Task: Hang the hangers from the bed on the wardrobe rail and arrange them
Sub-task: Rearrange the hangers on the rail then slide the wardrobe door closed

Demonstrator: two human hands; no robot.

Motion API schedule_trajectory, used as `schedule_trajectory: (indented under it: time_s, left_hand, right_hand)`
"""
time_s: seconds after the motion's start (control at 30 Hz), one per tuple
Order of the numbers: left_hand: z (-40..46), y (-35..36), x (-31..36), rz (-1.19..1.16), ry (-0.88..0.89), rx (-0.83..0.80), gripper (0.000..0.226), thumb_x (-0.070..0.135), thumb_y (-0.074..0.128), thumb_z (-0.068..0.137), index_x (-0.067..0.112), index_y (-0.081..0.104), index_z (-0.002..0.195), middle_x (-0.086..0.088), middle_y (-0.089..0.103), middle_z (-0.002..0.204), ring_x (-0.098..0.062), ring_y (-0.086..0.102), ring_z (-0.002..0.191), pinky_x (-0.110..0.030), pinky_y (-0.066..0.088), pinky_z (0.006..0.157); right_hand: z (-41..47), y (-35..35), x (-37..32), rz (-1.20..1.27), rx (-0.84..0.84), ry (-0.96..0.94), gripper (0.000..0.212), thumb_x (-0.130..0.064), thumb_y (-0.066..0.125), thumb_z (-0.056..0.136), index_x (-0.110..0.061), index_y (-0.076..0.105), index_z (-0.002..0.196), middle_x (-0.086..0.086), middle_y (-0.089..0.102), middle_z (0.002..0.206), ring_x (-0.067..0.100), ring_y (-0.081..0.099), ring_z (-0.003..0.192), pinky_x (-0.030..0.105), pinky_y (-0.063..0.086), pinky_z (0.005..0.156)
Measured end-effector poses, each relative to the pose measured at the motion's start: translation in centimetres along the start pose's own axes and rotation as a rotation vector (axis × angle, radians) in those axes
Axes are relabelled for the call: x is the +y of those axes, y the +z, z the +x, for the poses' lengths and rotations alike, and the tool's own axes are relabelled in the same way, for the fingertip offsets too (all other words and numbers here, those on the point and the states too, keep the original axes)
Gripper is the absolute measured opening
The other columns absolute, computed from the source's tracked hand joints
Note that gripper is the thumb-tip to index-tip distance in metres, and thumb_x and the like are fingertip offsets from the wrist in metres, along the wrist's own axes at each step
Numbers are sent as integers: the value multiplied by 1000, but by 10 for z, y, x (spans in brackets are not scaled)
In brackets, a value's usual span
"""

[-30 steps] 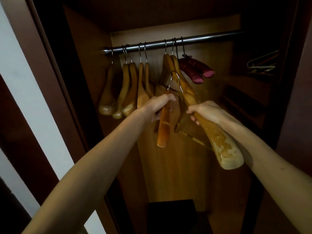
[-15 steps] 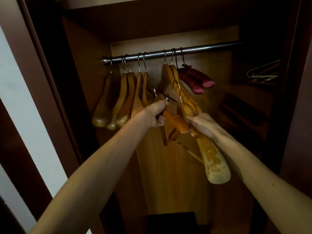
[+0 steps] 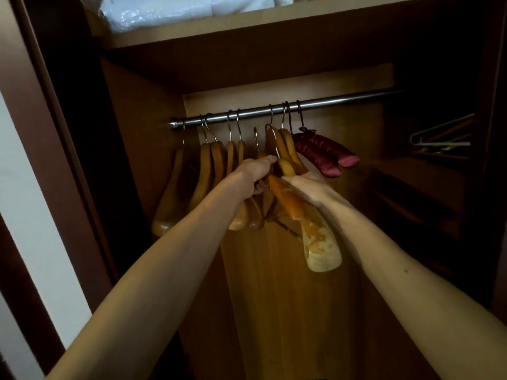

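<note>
Hangers [image 3: 208,171] made of wood hang in a row on the shiny rail [image 3: 329,101] inside the wardrobe. Two dark red padded hangers [image 3: 321,152] hang at the right end of the row. The left hand [image 3: 253,175] curls its fingers round one wooden hanger [image 3: 288,198] just under the rail, and its hook is not on the rail. The right hand [image 3: 310,187] holds the long arm of a pale worn hanger [image 3: 321,248]. White bedding in plastic [image 3: 170,9] lies on the shelf [image 3: 247,31] above.
</note>
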State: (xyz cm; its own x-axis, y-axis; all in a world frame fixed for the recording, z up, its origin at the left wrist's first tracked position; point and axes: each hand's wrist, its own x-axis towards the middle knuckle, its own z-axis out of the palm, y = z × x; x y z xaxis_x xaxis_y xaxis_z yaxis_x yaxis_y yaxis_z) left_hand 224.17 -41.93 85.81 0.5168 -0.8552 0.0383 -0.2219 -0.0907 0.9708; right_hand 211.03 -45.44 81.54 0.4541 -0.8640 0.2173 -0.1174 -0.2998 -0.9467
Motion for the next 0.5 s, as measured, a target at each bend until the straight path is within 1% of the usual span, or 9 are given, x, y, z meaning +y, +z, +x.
schedule_trajectory:
  time_s: [0.03,0.07,0.13,0.2,0.27,0.33,0.4,0.43,0.5]
  left_hand:
    - [6,-2,3,-9,13,14,25,42,61,96,18,60,89,0,58,60,-10,47,50,-22,36,50]
    - [10,-5,7,-18,28,29,28,45,62,95,17,62,92,-1,59,63,-11,49,51,-22,37,50]
    - [19,-9,14,-29,59,55,37,51,63,92,15,64,101,-1,61,65,-11,49,50,-23,40,51]
    - [25,-11,21,-35,65,77,44,57,61,91,15,63,105,0,59,65,-12,51,54,-25,44,56]
    - [30,-13,26,-4,80,114,43,62,57,91,18,55,92,0,56,67,-13,52,61,-26,46,61]
    - [32,-13,28,44,95,138,44,64,52,93,21,46,87,-1,57,73,-14,53,65,-26,46,62]
    - [38,-13,24,52,136,148,44,62,50,95,19,42,91,-2,58,81,-15,53,71,-30,45,72]
    - [40,-13,21,49,160,146,42,60,50,96,19,41,93,-2,57,83,-15,52,72,-32,45,77]
    - [42,-16,17,46,195,138,41,60,51,95,19,44,95,-2,58,85,-14,53,72,-32,43,80]
  right_hand:
    - [8,-2,-7,-53,-2,-7,19,-30,65,93,-14,72,101,-1,67,78,11,63,68,23,49,58]
    - [10,-2,-14,-78,14,-8,17,-31,65,92,-16,73,95,-1,67,75,11,63,65,24,47,56]
    - [23,-4,-22,-90,34,-23,19,-35,66,88,-19,74,87,0,71,77,14,66,71,27,50,63]
    - [34,1,-28,-93,54,-29,23,-44,68,81,-22,74,84,0,74,81,19,70,79,34,56,76]
    - [46,6,-32,-65,70,-21,31,-52,68,75,-24,71,87,1,74,86,22,71,82,40,58,82]
    - [52,11,-38,-46,89,-27,38,-55,68,76,-21,67,92,2,73,91,22,70,85,41,57,85]
    - [61,15,-36,-14,107,-41,43,-53,67,82,-16,64,104,2,70,95,21,68,92,40,56,90]
    - [62,18,-33,2,116,-49,42,-51,66,85,-17,63,108,0,69,96,21,67,94,40,55,93]
    - [67,23,-29,16,137,-82,43,-49,65,87,-15,66,114,0,71,97,21,68,95,41,54,95]
